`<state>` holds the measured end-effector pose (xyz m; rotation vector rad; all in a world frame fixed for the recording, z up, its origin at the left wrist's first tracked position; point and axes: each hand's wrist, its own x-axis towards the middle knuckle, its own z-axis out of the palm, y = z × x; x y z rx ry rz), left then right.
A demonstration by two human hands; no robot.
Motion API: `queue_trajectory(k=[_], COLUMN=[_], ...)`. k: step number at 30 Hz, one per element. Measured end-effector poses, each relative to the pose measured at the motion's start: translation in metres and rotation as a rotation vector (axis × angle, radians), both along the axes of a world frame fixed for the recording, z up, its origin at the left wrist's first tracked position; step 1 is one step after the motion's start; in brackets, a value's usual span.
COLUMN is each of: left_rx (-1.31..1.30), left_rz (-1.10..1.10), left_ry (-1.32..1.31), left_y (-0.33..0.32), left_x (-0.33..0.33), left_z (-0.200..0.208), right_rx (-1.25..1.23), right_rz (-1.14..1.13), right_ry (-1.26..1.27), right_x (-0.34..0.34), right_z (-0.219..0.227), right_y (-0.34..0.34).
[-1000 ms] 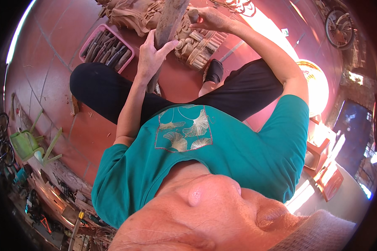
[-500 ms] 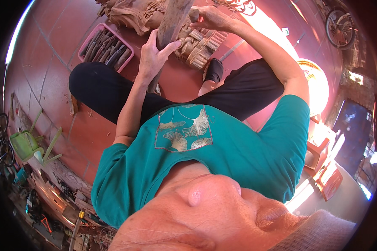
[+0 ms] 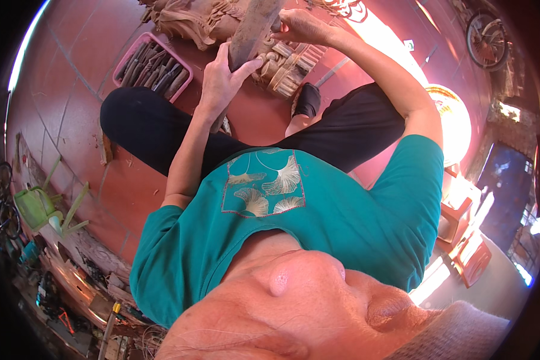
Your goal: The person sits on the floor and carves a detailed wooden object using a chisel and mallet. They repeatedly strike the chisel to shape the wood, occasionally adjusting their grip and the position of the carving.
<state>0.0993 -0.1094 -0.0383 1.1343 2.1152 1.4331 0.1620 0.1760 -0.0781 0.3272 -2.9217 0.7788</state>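
Observation:
I sit cross-legged on a red tiled floor. My left hand is wrapped around the lower part of a long flat wooden mallet, which stands tilted over a pale carved wooden piece in front of my knees. My right hand is curled at the top of the carving, right beside the mallet's head. It seems to grip a small carving tool that the mallet and my fingers mostly hide. More carved wood lies at the far edge.
A pink tray holding several chisels lies left of the carving. My black-trousered legs span the middle. A green watering can and tool clutter sit at the lower left. A bicycle wheel, a round disc and orange stools are on the right.
The mallet has swung a little to the right and up, toward my right hand. My left hand has shifted slightly with it; my right hand stays at the carving.

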Motion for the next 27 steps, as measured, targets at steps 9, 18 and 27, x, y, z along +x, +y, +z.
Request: queue_trajectory(k=[9,18,27], left_rx=[-0.006,0.026,0.024], left_rz=[0.024,0.110,0.064], left_ry=[-0.040,-0.217,-0.311], left_y=[0.002,-0.004,0.000], left_x=[0.001,-0.017,-0.011], left_z=[-0.003,-0.006,-0.008], right_rx=[0.042,-0.055,-0.084], right_rz=[-0.029,-0.220,-0.156], right_ry=[-0.068,0.052,0.075], right_x=[-0.001,0.009,0.008], right_z=[0.008,0.032,0.029], right_y=[-0.002,0.024,0.012])
